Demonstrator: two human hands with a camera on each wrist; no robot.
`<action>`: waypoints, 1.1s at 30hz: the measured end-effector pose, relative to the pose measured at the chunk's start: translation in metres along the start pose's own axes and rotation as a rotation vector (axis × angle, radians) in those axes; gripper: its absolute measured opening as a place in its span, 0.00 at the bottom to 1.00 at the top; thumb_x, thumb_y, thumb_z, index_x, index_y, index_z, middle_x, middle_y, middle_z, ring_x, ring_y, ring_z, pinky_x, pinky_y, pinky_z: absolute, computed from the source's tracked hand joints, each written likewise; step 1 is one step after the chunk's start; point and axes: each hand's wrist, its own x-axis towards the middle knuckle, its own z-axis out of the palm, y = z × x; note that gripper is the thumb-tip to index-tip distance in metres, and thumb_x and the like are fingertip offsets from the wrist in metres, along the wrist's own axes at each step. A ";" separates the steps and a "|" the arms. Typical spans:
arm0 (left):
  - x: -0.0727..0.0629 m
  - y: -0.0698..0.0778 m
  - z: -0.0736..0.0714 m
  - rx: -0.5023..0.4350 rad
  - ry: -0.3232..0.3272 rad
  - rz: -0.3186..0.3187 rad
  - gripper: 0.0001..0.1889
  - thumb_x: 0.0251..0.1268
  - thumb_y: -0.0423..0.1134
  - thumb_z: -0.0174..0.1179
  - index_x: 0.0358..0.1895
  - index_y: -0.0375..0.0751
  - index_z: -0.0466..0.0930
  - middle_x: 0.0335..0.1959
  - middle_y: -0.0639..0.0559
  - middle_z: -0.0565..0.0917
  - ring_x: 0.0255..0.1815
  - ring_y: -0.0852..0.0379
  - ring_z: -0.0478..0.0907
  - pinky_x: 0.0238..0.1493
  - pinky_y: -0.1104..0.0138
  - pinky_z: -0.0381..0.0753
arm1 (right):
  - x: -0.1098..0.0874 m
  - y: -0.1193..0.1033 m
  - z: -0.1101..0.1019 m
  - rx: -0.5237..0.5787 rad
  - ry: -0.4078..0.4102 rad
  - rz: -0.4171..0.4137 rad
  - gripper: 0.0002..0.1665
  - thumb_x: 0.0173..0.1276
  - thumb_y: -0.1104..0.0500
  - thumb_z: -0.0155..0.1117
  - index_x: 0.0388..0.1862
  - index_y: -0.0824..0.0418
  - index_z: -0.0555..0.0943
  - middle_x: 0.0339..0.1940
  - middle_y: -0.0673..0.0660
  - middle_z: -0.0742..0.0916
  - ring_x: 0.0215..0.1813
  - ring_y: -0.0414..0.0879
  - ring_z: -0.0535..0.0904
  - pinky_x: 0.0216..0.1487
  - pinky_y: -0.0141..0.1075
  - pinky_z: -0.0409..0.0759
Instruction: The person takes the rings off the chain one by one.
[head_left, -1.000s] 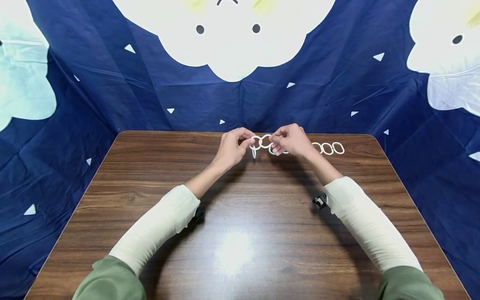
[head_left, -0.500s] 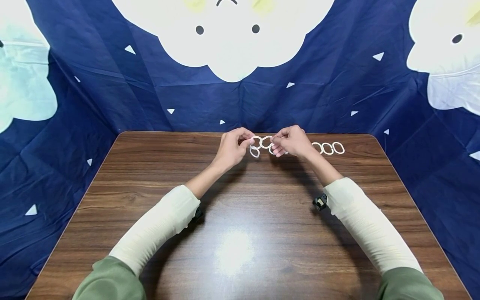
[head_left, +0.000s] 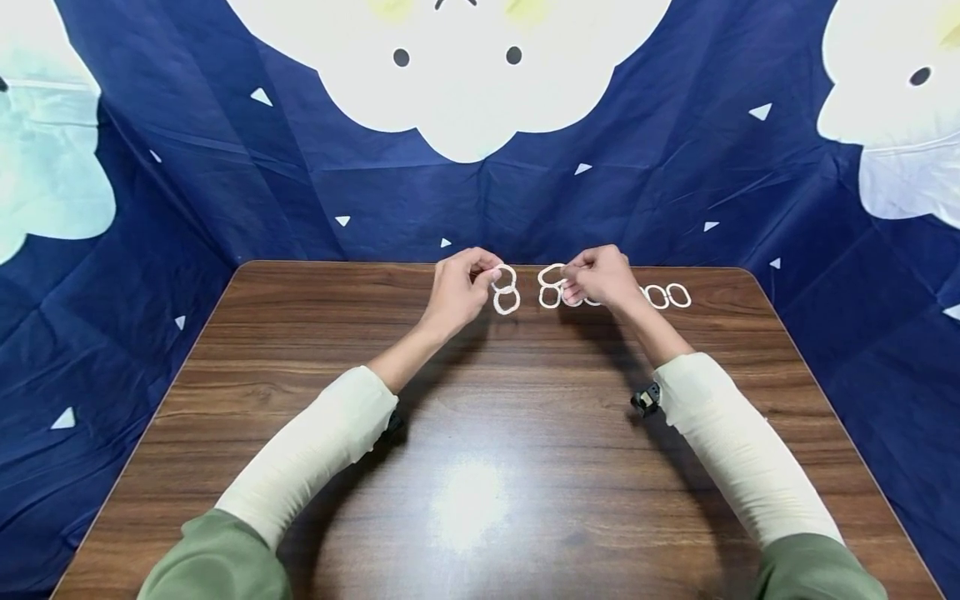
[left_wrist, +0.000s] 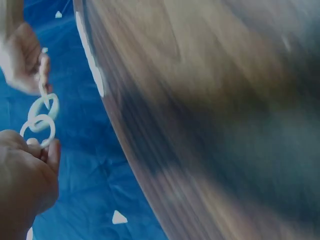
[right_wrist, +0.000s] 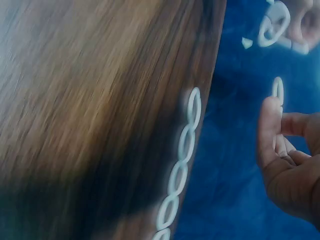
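At the table's far edge my left hand [head_left: 459, 287] pinches a white oval plastic link [head_left: 504, 277] between thumb and fingertips. A second white link [head_left: 506, 301] hangs below, joined to the first. Across a gap to the right, my right hand [head_left: 603, 279] pinches another white link [head_left: 551, 275], which stands out to the left of its fingertips. In the right wrist view that link [right_wrist: 278, 90] shows nearly edge-on, apart from the left hand's pair [right_wrist: 275, 22]. The left wrist view has the pair [left_wrist: 42, 117] overlapping the right hand's link.
A row of white links [right_wrist: 178, 179] lies end to end along the far edge of the wooden table [head_left: 480, 392], partly hidden behind the right hand in the head view. Blue cloth [head_left: 300, 167] with white cloud shapes rises behind and at both sides.
The hands have drawn apart, the right one moving rightward and the left slightly left. The links they hold, side by side before, now have a gap between them. The hanging link has turned face-on.
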 end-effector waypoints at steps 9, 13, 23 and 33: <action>0.006 -0.001 -0.008 0.011 -0.044 -0.048 0.04 0.78 0.32 0.72 0.48 0.37 0.94 0.41 0.43 0.96 0.40 0.52 0.91 0.45 0.68 0.82 | 0.012 0.016 -0.008 -0.151 -0.008 -0.030 0.16 0.82 0.61 0.72 0.53 0.77 0.89 0.29 0.55 0.94 0.28 0.38 0.90 0.35 0.34 0.93; 0.006 0.001 -0.008 0.007 -0.049 -0.064 0.05 0.78 0.32 0.72 0.49 0.36 0.94 0.41 0.44 0.96 0.40 0.54 0.89 0.45 0.68 0.82 | 0.020 0.019 -0.004 -0.240 -0.013 -0.053 0.13 0.82 0.61 0.73 0.52 0.73 0.91 0.35 0.62 0.94 0.31 0.41 0.89 0.36 0.32 0.91; 0.003 0.002 -0.005 -0.004 -0.053 -0.054 0.04 0.78 0.32 0.72 0.48 0.38 0.94 0.41 0.44 0.96 0.40 0.54 0.90 0.46 0.67 0.83 | 0.036 0.020 0.011 -0.480 -0.077 -0.152 0.12 0.81 0.59 0.72 0.52 0.65 0.94 0.34 0.52 0.94 0.35 0.40 0.84 0.43 0.30 0.79; 0.002 0.000 -0.003 -0.022 -0.067 -0.043 0.05 0.77 0.30 0.72 0.49 0.35 0.94 0.42 0.42 0.96 0.41 0.50 0.92 0.48 0.65 0.86 | 0.061 0.035 0.025 -0.476 -0.073 -0.199 0.08 0.73 0.57 0.81 0.45 0.60 0.94 0.40 0.57 0.97 0.44 0.47 0.89 0.55 0.40 0.83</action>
